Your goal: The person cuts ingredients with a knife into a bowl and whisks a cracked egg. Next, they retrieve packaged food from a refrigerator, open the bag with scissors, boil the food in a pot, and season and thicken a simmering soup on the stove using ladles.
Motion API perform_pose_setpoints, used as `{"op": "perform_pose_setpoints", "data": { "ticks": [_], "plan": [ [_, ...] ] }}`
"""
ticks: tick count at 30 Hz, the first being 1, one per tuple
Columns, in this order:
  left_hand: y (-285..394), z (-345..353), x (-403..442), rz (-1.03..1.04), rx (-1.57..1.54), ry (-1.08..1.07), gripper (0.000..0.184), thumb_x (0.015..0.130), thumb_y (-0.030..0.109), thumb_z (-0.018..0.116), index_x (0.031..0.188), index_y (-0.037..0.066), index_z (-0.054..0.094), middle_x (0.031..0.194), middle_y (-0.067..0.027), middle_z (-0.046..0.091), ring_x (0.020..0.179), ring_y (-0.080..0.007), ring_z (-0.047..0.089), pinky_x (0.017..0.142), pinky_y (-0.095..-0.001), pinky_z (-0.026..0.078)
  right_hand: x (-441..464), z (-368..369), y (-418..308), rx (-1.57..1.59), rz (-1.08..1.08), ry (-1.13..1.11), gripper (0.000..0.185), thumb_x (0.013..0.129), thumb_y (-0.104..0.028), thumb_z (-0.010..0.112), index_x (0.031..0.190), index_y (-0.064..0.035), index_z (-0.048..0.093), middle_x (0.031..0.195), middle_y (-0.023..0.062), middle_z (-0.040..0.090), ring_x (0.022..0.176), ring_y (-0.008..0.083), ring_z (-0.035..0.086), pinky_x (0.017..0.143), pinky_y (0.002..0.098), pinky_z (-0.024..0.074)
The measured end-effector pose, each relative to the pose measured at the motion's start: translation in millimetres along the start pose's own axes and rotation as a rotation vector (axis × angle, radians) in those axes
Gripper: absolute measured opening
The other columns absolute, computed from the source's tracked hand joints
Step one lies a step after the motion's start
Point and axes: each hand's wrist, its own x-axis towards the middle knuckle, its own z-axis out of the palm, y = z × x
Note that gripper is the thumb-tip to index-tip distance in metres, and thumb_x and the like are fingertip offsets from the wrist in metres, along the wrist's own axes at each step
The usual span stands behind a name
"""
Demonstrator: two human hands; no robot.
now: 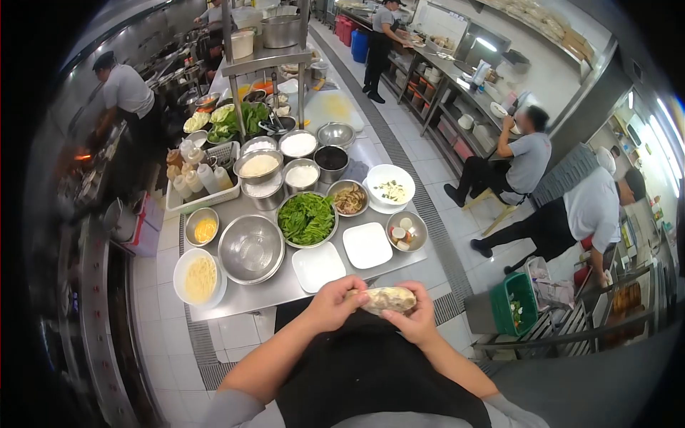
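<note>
Both of my hands grip a pale, brown-mottled bundle [389,301] in front of my dark apron, just past the counter's near edge. It resembles food in a clear plastic bag, but I cannot make out its contents. My left hand [337,304] pinches its left end between thumb and fingers. Around the right end curl the fingers of my right hand [415,314], the thumb lying on the near side. Closest to my hands on the counter are two white square plates [318,268]. Behind them stand a bowl of leafy greens [307,219] and a bowl of sliced mushrooms [348,197].
An empty steel bowl [251,250] and a white bowl of noodles [200,278] stand at left. A crate of squeeze bottles [205,178] sits behind. A metal shelf post [234,85] rises from the counter. Several people work around; one person [524,153] sits at right.
</note>
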Motion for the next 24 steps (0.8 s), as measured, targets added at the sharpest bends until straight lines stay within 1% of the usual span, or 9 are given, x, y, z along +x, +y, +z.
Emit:
{"op": "perform_pose_setpoints", "data": {
  "ticks": [4,5,7,8,10,13,15,20,24],
  "plan": [
    [-5.3,-18.4,-14.0,0.026,-0.47,0.076,0.016,0.1,0.023,0.069,0.1,0.008,0.064,0.085,0.0029,0.064,0.077,-0.0034,0.054,0.068,-0.0211,0.044,35.9,17.3,8.5,0.355,0.157,-0.207,0.058,0.085,0.002,0.078,0.134,-0.0052,0.048,0.124,0.0081,0.058,0.118,0.0177,0.059,0.098,0.0341,0.0516],
    [-1.7,-24.0,-14.1,0.037,-0.467,0.092,0.016,0.1,0.023,0.069,0.1,0.008,0.064,0.085,0.0029,0.064,0.077,-0.0034,0.054,0.068,-0.0211,0.044,46.9,16.1,12.3,0.354,0.157,-0.226,0.058,0.085,0.002,0.078,0.134,-0.0052,0.048,0.124,0.0081,0.058,0.118,0.0177,0.059,0.098,0.0341,0.0516],
    [10.7,-33.1,-17.7,-0.062,-0.153,0.199,0.015,0.097,0.019,0.072,0.099,0.007,0.065,0.086,0.0001,0.067,0.077,-0.0071,0.059,0.068,-0.0243,0.046,66.4,12.7,25.4,0.392,0.259,-0.349,0.071,0.082,0.0,0.081,0.142,-0.0054,0.044,0.13,0.0085,0.058,0.119,0.0197,0.061,0.099,0.0338,0.0513],
    [18.9,-35.1,-16.2,-0.065,-0.149,0.215,0.015,0.097,0.019,0.072,0.099,0.007,0.065,0.086,0.0001,0.067,0.077,-0.0071,0.059,0.068,-0.0243,0.046,77.4,8.1,32.0,0.4,0.263,-0.363,0.071,0.082,0.0,0.081,0.142,-0.0054,0.044,0.13,0.0085,0.058,0.119,0.0197,0.061,0.099,0.0338,0.0513],
    [33.3,-37.8,-10.6,-0.025,0.371,0.373,0.016,0.092,0.017,0.076,0.096,0.004,0.067,0.083,-0.0023,0.068,0.077,-0.0109,0.062,0.07,-0.0273,0.049,99.8,-5.6,43.3,0.134,0.078,-0.461,0.079,0.083,0.0,0.08,0.15,-0.0061,0.038,0.134,0.01,0.056,0.121,0.0216,0.061,0.1,0.033,0.0513],
    [34.4,-51.4,-17.9,-0.044,0.649,0.544,0.017,0.088,0.015,0.078,0.093,0.002,0.069,0.084,-0.0043,0.069,0.078,-0.0132,0.063,0.072,-0.0293,0.051,144.0,-16.5,64.8,0.03,0.087,-0.385,0.071,0.088,-0.002,0.076,0.15,-0.0053,0.042,0.136,0.0114,0.056,0.118,0.0208,0.061,0.094,0.0313,0.0531],
    [35.2,-57.4,-32.8,-0.105,0.658,0.671,0.017,0.087,0.014,0.078,0.093,0.002,0.068,0.083,-0.0048,0.069,0.078,-0.013,0.062,0.072,-0.0295,0.05,184.0,-15.5,82.6,-0.129,0.115,-0.255,0.053,0.091,-0.005,0.074,0.139,-0.0025,0.054,0.131,0.01,0.06,0.109,0.0172,0.064,0.087,0.0299,0.0549],
    [4.2,-64.4,-89.4,-0.335,0.686,1.014,0.015,0.086,0.009,0.077,0.095,0.001,0.068,0.085,-0.0101,0.069,0.076,-0.0186,0.064,0.071,-0.0321,0.052,314.4,24.8,97.4,-0.266,-0.021,-0.314,0.04,0.091,-0.02,0.077,0.125,-0.002,0.064,0.108,0.0118,0.071,0.097,0.017,0.068,0.085,0.0305,0.0548],
    [-33.1,-49.8,-125.1,-0.434,0.542,1.298,0.013,0.085,0.002,0.075,0.094,-0.001,0.067,0.082,-0.0089,0.069,0.072,-0.0149,0.062,0.069,-0.0295,0.051,425.5,86.0,95.3,-0.519,-0.263,-0.373,0.042,0.087,-0.025,0.078,0.121,-0.0033,0.067,0.109,0.0136,0.071,0.092,0.0262,0.069,0.083,0.0377,0.0554]
  ]
}}
